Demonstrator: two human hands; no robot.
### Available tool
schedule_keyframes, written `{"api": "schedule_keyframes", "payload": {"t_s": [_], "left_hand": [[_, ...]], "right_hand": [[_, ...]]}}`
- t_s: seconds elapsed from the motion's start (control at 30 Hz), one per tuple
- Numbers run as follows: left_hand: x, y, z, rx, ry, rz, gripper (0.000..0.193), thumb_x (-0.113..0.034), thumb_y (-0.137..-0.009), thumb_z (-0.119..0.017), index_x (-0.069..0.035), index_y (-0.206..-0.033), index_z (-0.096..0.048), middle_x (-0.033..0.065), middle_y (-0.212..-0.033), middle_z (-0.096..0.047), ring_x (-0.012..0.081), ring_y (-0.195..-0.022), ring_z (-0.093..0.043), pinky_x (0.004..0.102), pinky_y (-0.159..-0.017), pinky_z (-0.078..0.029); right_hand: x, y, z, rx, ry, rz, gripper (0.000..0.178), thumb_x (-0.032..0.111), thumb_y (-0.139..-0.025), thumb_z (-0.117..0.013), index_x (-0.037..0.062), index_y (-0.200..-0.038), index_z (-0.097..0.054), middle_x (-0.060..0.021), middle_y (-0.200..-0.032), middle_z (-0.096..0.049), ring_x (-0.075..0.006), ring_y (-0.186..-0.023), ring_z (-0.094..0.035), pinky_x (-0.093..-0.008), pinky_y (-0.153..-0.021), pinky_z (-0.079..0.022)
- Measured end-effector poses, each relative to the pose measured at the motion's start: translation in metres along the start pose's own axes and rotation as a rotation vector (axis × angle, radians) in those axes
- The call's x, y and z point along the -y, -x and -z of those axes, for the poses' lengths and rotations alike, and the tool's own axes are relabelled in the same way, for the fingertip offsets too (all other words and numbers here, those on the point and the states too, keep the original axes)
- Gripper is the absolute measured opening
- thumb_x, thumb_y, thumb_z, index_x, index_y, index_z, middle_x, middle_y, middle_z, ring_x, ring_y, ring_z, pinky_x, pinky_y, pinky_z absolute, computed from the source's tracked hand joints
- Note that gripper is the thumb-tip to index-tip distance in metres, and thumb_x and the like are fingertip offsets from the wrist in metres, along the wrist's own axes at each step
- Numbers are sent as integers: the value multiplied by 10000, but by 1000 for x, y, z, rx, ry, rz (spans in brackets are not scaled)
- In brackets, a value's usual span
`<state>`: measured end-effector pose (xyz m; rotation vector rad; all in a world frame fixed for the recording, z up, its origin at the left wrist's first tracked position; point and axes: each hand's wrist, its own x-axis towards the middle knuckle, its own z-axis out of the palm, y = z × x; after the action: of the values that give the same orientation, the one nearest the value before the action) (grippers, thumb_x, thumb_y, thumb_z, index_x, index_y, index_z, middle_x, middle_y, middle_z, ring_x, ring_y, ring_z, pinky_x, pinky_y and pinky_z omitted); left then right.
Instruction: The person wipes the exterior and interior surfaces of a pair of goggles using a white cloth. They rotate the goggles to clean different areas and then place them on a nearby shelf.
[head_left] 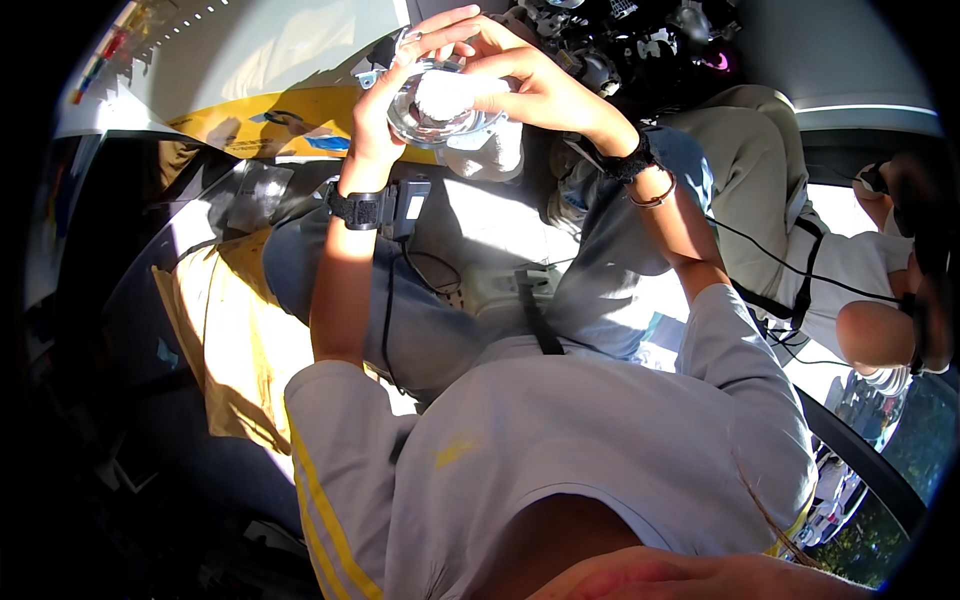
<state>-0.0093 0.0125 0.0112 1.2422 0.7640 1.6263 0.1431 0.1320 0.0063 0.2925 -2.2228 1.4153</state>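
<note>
Both hands [455, 85] around clear container [432, 105]

Both forearms rise from the lower part of the view and converge at the top centre. The left hand [378, 105] is held upright with the palm turned inward and the fingers curled, the wrist straight above a nearly vertical forearm. The right hand [520, 75] comes in from the right, its wrist bent and its fingers [450, 25] arched over toward the left hand, thumb and forefinger pinched together. The right elbow is bent sharply, the upper arm angled outward.
</note>
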Motion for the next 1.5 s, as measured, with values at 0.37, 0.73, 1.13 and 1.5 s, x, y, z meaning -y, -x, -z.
{"api": "schedule_keyframes", "payload": {"t_s": [0.37, 0.73, 1.13, 1.5], "left_hand": [[3, 3, 10, -92, -315, -126, 509, -327, -928, -403, 49, -1269, -428, 149, -1295, -489, 215, -1135, -502, 318, -966, -387], [12, 3, 10, -154, -451, -105, 351, -218, -877, -525, -12, -1157, -567, 85, -1178, -578, 170, -1088, -530, 300, -944, -396], [3, 6, -6, -157, -551, -24, 569, -190, -860, -627, -42, -1345, -368, 111, -1245, -516, 177, -1096, -502, 308, -946, -385], [-8, -7, -50, 205, -1514, -548, 453, -509, -594, -747, -81, -615, -596, -3, -844, -607, 257, -1017, -548, 553, -989, -286]], "right_hand": [[-6, 1, -3, -366, -144, -236, 274, 205, -938, -534, 20, -1135, -582, -11, -1080, -567, -80, -976, -523, -221, -840, -419], [-12, 4, -13, -166, 83, -317, 354, 180, -914, -563, 81, -1232, -444, -56, -959, -599, -102, -835, -548, -253, -731, -448], [3, 15, -5, -121, 83, -433, 311, 183, -930, -509, 42, -1204, -465, -88, -832, -625, -133, -724, -552, -288, -692, -460], [-27, 59, 19, 9, -538, -684, 446, 36, -788, -527, 3, -1233, -517, -80, -1092, -598, -143, -1008, -546, -270, -880, -425]]}}
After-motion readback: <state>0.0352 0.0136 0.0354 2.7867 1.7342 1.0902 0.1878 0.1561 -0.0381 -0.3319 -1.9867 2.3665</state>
